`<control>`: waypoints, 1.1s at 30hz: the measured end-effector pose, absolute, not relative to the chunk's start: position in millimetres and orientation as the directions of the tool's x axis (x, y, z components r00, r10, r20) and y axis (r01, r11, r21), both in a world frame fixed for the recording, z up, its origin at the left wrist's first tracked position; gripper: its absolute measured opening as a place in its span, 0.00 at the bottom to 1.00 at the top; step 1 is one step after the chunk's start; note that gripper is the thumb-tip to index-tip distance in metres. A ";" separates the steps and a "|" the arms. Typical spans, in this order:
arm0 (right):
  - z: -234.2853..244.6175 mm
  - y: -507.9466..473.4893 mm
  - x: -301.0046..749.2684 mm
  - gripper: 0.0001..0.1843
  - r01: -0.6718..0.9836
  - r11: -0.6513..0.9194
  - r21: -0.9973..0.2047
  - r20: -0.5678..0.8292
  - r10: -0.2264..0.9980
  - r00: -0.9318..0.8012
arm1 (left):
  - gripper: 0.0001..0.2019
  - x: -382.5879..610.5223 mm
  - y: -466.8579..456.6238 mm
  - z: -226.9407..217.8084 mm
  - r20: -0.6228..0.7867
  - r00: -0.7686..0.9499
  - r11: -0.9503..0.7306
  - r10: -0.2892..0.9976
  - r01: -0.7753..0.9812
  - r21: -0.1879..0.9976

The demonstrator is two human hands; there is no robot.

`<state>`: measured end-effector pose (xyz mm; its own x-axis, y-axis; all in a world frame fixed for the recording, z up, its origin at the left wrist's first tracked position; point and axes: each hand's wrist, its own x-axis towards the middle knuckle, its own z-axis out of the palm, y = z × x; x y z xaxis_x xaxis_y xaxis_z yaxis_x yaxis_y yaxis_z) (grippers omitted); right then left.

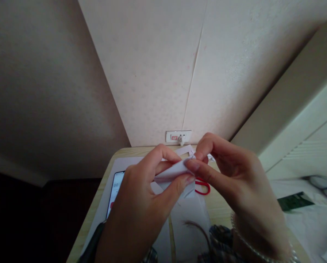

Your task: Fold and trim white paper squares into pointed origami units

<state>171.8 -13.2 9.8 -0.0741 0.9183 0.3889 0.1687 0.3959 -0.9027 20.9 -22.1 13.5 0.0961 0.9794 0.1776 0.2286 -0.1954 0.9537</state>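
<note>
My left hand (141,204) and my right hand (234,179) are raised above a small wooden table (220,208), both pinching one small folded piece of white paper (174,173). The left thumb and fingers grip its left part. The right thumb and forefinger press on its upper right edge. Red-handled scissors (203,187) lie on the table just beneath the paper, mostly hidden by my fingers. A beaded bracelet (251,244) circles my right wrist.
A phone (114,190) with a lit screen rests on white sheets (125,162) at the table's left. More paper scraps (187,150) lie near the wall socket (178,136). A bed with a dark green card (295,201) stands on the right.
</note>
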 end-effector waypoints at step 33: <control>6.8 -14.7 168.1 0.17 0.233 0.514 -0.825 0.478 0.856 -0.196 | 0.10 17.9 -21.1 14.5 0.286 -0.079 -0.271 0.955 0.156 0.950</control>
